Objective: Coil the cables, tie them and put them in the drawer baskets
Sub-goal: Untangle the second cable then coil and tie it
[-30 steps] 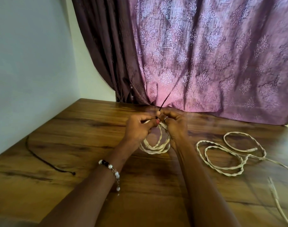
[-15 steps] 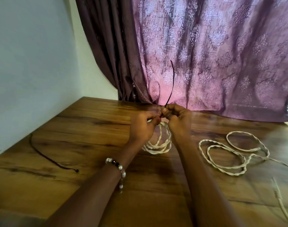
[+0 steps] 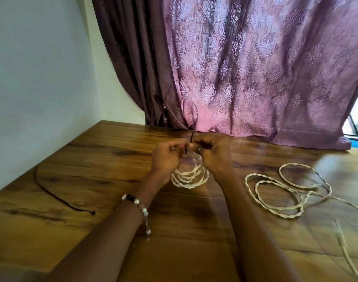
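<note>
Both hands, left (image 3: 165, 157) and right (image 3: 212, 153), pinch a dark tie (image 3: 191, 139) atop the white coil (image 3: 191, 177) held above the table (image 3: 92, 159); if the tie slips before it is cinched, the loops likely spring loose.

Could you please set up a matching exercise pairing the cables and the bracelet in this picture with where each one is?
Things:
1. coiled cream cable
2. loose cream cable
3. dark cord
4. bead bracelet

Places:
A. on the left wrist
B. spread on the table, right side
C. held between both hands
D. lying on the table, left side

Pairs: 1-C, 2-B, 3-D, 4-A
</note>
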Motion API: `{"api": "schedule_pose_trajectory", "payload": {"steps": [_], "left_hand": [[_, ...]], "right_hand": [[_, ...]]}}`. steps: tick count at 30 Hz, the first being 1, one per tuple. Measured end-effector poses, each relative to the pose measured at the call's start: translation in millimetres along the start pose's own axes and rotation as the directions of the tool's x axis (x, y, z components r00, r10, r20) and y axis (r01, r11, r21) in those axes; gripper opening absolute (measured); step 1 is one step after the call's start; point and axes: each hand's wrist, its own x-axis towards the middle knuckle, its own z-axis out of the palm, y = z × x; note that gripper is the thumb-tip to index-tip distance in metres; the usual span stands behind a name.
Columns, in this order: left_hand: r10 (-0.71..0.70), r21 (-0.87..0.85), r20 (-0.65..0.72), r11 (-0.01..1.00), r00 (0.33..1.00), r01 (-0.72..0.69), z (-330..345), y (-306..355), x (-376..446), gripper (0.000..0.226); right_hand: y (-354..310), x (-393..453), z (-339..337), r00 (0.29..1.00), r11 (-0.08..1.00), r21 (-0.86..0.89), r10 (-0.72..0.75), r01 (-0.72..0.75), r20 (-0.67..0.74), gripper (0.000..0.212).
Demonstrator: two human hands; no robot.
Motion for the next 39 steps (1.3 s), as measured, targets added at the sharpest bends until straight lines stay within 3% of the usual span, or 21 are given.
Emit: {"api": "schedule_pose_trajectory", "payload": {"steps": [2,6,9,12,14,17,19,22,24,26,31,36,39], "left_hand": [[-0.144,-0.145,0.021,0.979,0.989,0.146,-4.2,5.9,-1.3,0.015],[-0.294,-0.36,0.098,0.88,0.951,0.31,-8.4,12.7,-1.8,0.013],[-0.317,-0.349,0.176,0.865,0.932,0.36,-10.0,11.9,-2.9,0.012],[-0.285,-0.327,0.288,0.868,0.914,0.373,-15.8,12.0,-3.8,0.028],[-0.265,-0.277,0.278,0.898,0.923,0.341,-18.1,13.5,-3.6,0.029],[-0.184,-0.239,0.243,0.94,0.952,0.243,-17.6,16.4,-4.2,0.019],[-0.072,-0.181,0.214,0.977,0.974,0.113,-17.8,17.1,-3.8,0.014],[0.098,-0.073,0.177,0.994,0.979,-0.086,-19.4,18.0,-2.9,0.017],[0.224,0.01,0.192,0.973,0.956,-0.23,-20.3,19.4,-2.7,0.018],[0.322,0.061,0.195,0.939,0.926,-0.339,-21.2,20.6,-3.7,0.019],[0.647,0.234,0.149,0.712,0.748,-0.662,-16.3,22.9,-8.9,0.021],[0.73,0.297,0.171,0.602,0.662,-0.741,-13.8,19.6,-8.4,0.023],[0.732,0.287,0.232,0.578,0.641,-0.764,-12.2,17.0,-6.8,0.022]], "right_hand": [[4.5,-1.5,2.0,0.998,0.999,-0.031,-0.01,0.011,0.054,0.023],[26.5,14.2,6.3,0.999,0.975,-0.217,-0.054,0.054,0.005,0.027],[44.1,22.5,6.2,0.996,0.933,-0.348,-0.076,0.088,0.049,0.027],[51.0,24.4,5.6,0.985,0.969,-0.206,-0.108,0.135,0.136,0.022],[49.8,23.4,5.0,0.978,0.97,-0.181,-0.134,0.162,0.16,0.021],[49.8,21.5,1.0,0.976,0.987,-0.081,-0.119,0.136,0.181,0.018],[49.7,19.7,-3.1,0.987,0.988,0.152,-0.057,0.034,0.149,0.014],[52.2,21.7,-10.7,0.988,0.817,0.558,0.086,-0.145,0.13,0.009],[53.9,24.4,-12.2,0.962,0.68,0.68,0.208,-0.273,0.177,0.026],[52.5,24.8,-10.8,0.912,0.557,0.729,0.326,-0.398,0.249,0.05],[44.1,15.4,-2.7,0.846,0.42,0.741,0.361,-0.524,0.393,0.031],[52.5,13.2,-4.8,0.816,0.388,0.728,0.396,-0.565,0.422,0.027],[58.1,12.2,-8.1,0.801,0.471,0.651,0.408,-0.595,0.437,0.025]]}}
